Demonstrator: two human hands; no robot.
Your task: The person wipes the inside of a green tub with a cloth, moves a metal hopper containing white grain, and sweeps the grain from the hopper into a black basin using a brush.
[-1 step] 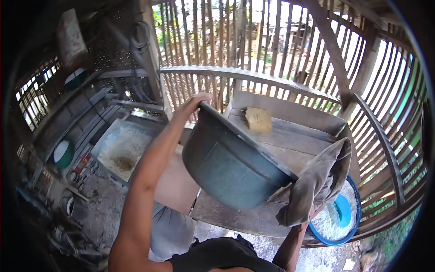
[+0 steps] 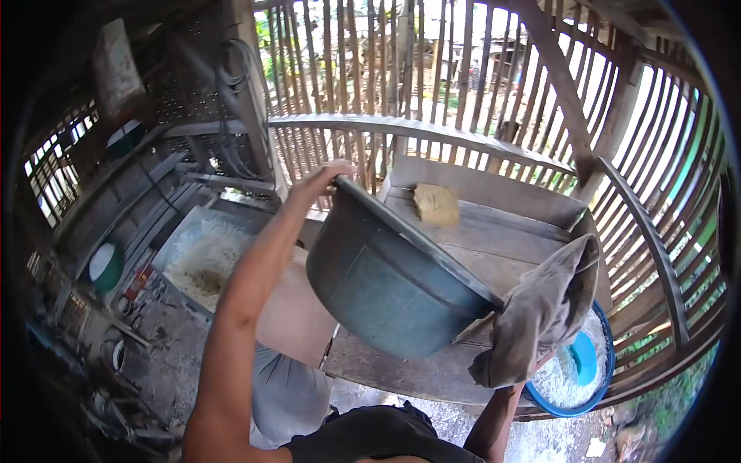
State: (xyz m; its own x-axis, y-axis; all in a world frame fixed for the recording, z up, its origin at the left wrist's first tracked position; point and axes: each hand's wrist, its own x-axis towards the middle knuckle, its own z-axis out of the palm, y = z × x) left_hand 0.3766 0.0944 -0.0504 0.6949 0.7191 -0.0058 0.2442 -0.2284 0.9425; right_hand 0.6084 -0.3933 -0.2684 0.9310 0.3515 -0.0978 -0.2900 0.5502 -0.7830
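Grey-blue, a big round plastic basin (image 2: pixel 394 289) tilts above a weathered wooden table (image 2: pixel 494 239), left hand (image 2: pixel 328 176) clamped on its rim. Right hand's grip hides beneath a draped grey cloth (image 2: pixel 540 309). Bulky, probably slick when wet, it seems best held at opposite rim edges.

Nothing has shifted: the left hand (image 2: pixel 330 176) holds the tilted basin (image 2: pixel 390 285) by its rim exactly as before, the cloth (image 2: pixel 540 316) draped alike.
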